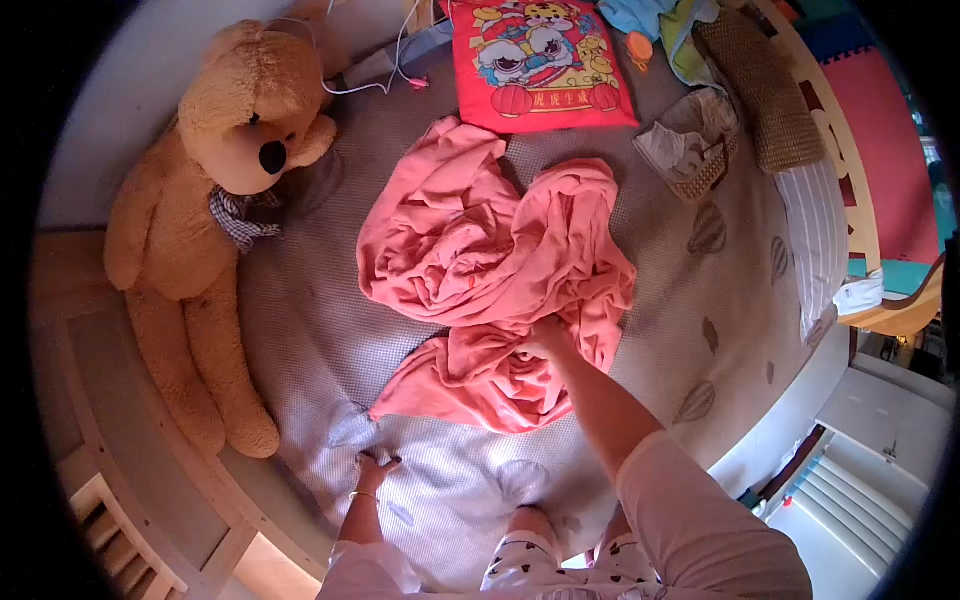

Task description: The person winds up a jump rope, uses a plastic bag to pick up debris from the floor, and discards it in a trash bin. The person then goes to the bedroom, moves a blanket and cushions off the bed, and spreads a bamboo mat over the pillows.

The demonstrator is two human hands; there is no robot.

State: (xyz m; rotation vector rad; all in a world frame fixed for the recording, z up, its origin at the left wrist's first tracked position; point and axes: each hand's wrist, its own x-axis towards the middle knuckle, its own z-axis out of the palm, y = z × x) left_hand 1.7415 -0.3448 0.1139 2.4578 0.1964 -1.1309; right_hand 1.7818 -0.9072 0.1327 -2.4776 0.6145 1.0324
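Note:
A rumpled coral-pink blanket (440, 250) lies in loose folds across the middle of the bed. My right hand (543, 338) reaches into its lower part, fingers closed on a fold of the cloth; the fingertips are partly hidden by it. On the patterned bed sheet (320, 340), just below the blanket's lower left corner, my left hand (376, 471) rests with its fingers apart and holds nothing. A thin bracelet circles that wrist.
A large teddy bear (180, 240) lies along the left side. Beyond the blanket is a red cushion (545, 70) with cartoon print, near a white cable (398, 60). To the right are a small folded cloth (690, 145), a brown woven pillow (765, 95) and a wooden bed rail (850, 170).

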